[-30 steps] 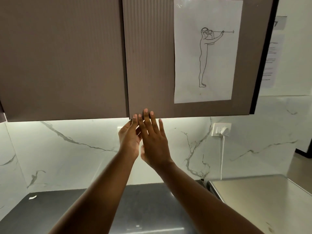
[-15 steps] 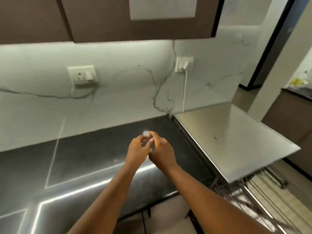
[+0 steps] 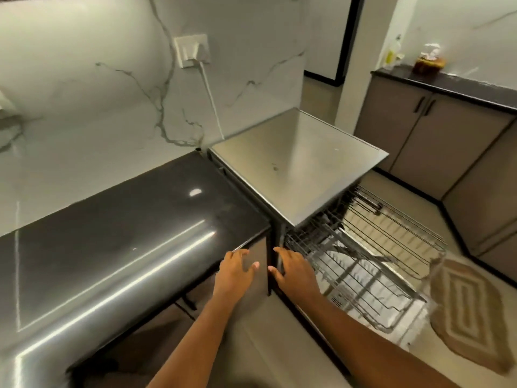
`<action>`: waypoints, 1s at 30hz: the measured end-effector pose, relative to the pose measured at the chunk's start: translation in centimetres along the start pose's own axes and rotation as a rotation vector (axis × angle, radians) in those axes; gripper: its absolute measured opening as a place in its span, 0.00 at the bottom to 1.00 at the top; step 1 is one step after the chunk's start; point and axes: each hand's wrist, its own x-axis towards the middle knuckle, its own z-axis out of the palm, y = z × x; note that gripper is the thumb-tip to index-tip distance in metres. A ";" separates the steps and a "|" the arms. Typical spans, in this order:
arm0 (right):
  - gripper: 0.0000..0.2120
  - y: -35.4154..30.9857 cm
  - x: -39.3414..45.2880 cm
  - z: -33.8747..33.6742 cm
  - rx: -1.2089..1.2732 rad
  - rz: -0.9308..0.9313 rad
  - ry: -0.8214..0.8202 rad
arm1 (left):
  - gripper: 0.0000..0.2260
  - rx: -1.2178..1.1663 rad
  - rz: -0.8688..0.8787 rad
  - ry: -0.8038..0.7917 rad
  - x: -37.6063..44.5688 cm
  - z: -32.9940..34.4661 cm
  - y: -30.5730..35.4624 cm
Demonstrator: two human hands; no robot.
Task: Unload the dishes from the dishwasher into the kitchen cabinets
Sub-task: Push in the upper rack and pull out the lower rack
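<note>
Head view: both hands empty, between trips to the dishwasher.
Left hand [image 3: 235, 275] and right hand [image 3: 296, 275] hang spread and relaxed near the pulled-out rack [image 3: 391, 247]; next likely reaching in, though no dishes show.

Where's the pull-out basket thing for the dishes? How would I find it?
Find the shiny steel dishwasher beside the black countertop. Below its front edge, a wire rack sticks out over the floor, just past the right hand. It is the only thing made of thin grey wires; the striped rug next to it is soft and beige.
</note>
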 end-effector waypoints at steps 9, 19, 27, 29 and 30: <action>0.23 17.6 -14.0 -8.5 0.026 0.212 0.098 | 0.22 0.174 0.141 -0.268 -7.0 15.0 13.1; 0.25 30.6 -22.6 -15.1 -0.097 0.292 0.129 | 0.25 0.181 0.201 -0.354 -11.2 26.6 22.7; 0.27 39.3 -20.3 -15.2 -0.254 0.223 -0.045 | 0.30 0.137 0.142 -0.493 -8.2 37.3 26.0; 0.29 41.1 -20.0 -15.4 -0.300 0.186 -0.137 | 0.32 0.126 0.092 -0.519 -7.2 39.7 26.5; 0.30 41.8 -19.8 -15.7 -0.314 0.176 -0.190 | 0.32 0.130 0.081 -0.521 -6.7 40.6 26.8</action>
